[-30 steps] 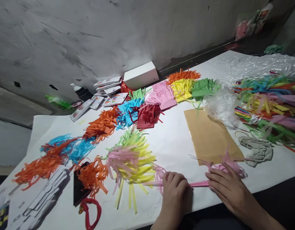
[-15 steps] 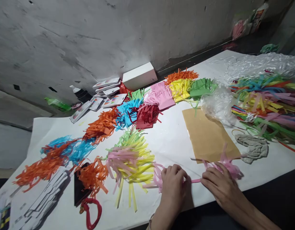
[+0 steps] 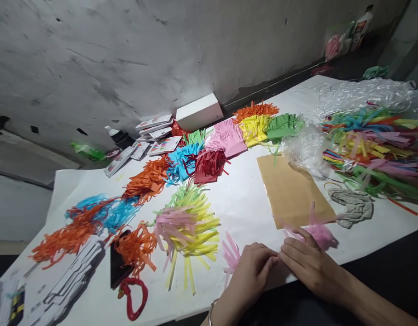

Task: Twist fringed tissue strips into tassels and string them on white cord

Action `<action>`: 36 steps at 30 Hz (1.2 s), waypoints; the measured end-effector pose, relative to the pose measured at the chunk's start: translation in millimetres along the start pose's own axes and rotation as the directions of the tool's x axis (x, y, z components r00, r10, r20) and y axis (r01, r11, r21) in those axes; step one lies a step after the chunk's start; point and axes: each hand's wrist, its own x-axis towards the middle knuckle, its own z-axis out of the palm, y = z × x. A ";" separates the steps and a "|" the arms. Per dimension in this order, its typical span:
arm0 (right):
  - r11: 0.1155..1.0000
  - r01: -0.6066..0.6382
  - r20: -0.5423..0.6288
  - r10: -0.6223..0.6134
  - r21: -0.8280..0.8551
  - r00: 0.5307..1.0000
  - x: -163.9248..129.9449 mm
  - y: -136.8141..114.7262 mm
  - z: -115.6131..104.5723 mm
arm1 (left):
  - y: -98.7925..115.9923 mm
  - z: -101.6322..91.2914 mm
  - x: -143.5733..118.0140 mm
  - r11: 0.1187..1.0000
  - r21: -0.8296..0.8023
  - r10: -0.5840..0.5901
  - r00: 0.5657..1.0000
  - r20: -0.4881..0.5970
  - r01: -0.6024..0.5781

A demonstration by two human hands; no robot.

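The pink fringed strip lay at the near edge of the white sheet, just in front of the brown paper. Its long axis ran left to right along that edge: one tuft of fringe fanned out to the left of the brown paper, the other bunched at that paper's near corner, strands pointing up and away. The left hand and right hand met fingertip to fingertip over the strip's middle, both pinched narrow on it, though the middle itself was hidden under the fingers. To my eye the gathering would go best with the pinch kept tight and centred, so the two tufts stay even. The yellow and pink bundle sat well left of the brown paper, the grey cloth just to its right.
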 end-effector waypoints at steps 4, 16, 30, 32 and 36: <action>0.996 0.026 -0.095 -0.018 0.082 0.995 6.4 -4.6 -17.8 | 8.0 -0.1 -0.9 0.781 -0.556 -0.250 0.958 0.141 0.285; 0.976 0.012 -0.127 0.016 0.216 0.992 7.3 -9.4 -38.4 | 30.8 13.8 -8.5 0.309 -0.864 -0.152 0.917 0.368 0.398; 0.936 -0.023 -0.151 0.081 0.351 0.985 16.9 -10.4 -46.5 | 36.8 7.4 -15.6 0.621 -0.761 -0.098 0.982 0.160 0.186; 0.901 -0.089 -0.162 0.172 0.425 0.972 16.8 -14.7 -45.0 | 36.9 8.7 -14.6 0.734 -0.679 -0.021 1.000 0.002 0.017; 0.869 -0.194 -0.223 0.322 0.455 0.920 12.2 -22.6 -37.4 | 30.5 20.6 -9.6 0.783 -0.605 0.018 0.978 -0.206 -0.142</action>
